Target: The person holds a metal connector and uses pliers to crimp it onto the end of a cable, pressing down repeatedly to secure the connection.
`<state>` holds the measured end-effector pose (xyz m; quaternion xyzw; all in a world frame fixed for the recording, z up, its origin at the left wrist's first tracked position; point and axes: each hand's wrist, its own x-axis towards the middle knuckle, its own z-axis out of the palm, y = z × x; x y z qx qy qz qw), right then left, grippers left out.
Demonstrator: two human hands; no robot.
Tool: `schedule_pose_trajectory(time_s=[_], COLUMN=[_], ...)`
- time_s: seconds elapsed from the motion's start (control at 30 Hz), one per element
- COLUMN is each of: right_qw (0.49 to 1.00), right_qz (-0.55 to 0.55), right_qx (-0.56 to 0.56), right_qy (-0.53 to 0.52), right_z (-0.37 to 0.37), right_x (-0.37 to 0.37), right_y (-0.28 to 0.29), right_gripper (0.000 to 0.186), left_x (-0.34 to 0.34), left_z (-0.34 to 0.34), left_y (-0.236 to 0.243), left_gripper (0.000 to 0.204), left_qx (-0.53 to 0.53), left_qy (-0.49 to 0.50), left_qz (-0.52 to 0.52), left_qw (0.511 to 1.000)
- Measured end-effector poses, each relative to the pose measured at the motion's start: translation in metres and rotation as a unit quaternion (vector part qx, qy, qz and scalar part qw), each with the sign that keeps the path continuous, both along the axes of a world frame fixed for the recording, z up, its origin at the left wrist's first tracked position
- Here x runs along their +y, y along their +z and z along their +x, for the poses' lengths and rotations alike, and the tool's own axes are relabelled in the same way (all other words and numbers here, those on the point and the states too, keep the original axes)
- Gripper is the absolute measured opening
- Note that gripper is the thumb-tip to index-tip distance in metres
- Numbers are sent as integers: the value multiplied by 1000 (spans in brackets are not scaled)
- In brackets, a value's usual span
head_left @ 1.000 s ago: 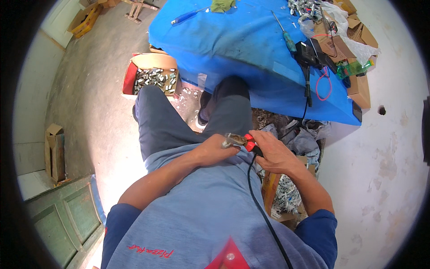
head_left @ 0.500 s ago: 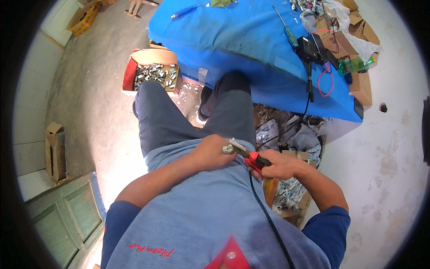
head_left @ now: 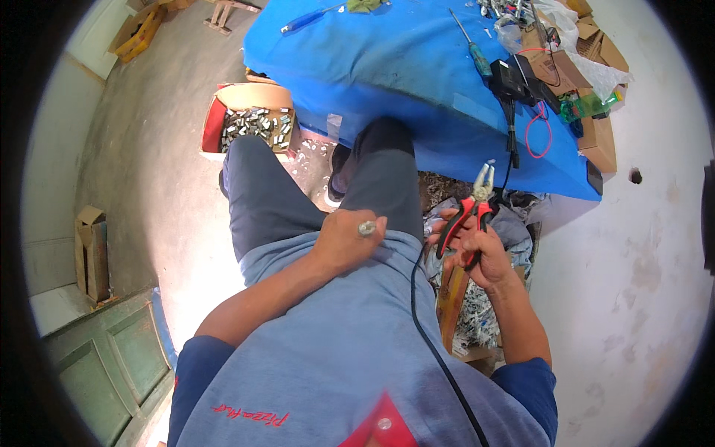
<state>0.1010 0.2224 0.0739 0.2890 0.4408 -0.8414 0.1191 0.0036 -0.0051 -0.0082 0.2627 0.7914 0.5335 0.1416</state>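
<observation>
Above my lap, my left hand [head_left: 344, 242] is closed around a small silvery-grey part [head_left: 366, 229]; only its end shows between thumb and fingers, so its kind is unclear. Off to the right, my right hand [head_left: 482, 252] holds pliers [head_left: 483, 191] with red and black handles, jaws pointing away from me. Some of its fingers lie between the handles, which are spread. A tiny pale bit [head_left: 491, 162] shows at the jaw tips; whether they grip it, I cannot tell. The pliers are apart from the part in my left hand.
A blue-covered table [head_left: 357, 67] stands ahead, bearing a screwdriver [head_left: 477, 58], a black adapter [head_left: 509, 80] and a green bottle [head_left: 588, 106]. Left of my knees sits a box [head_left: 211, 127] of small metal parts. A black cable [head_left: 432, 335] crosses my shirt. Scrap [head_left: 477, 320] lies right.
The pliers have left the small part in my left hand and moved right and away from me, turning to point forward. My left hand has stayed near my lap, its grip slightly turned.
</observation>
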Motion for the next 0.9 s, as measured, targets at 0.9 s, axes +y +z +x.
schedule_pose_trajectory(time_s=[0.9], right_qw=[878], right_qz=[97], right_qx=[-162], right_qy=[439], right_z=[-18], right_x=[-12], right_y=[10], right_gripper=[47], left_x=[8], left_z=[-6], left_y=[-8], left_gripper=[32], left_qx=[56], left_qy=[38], left_qz=[-135], left_qw=[989])
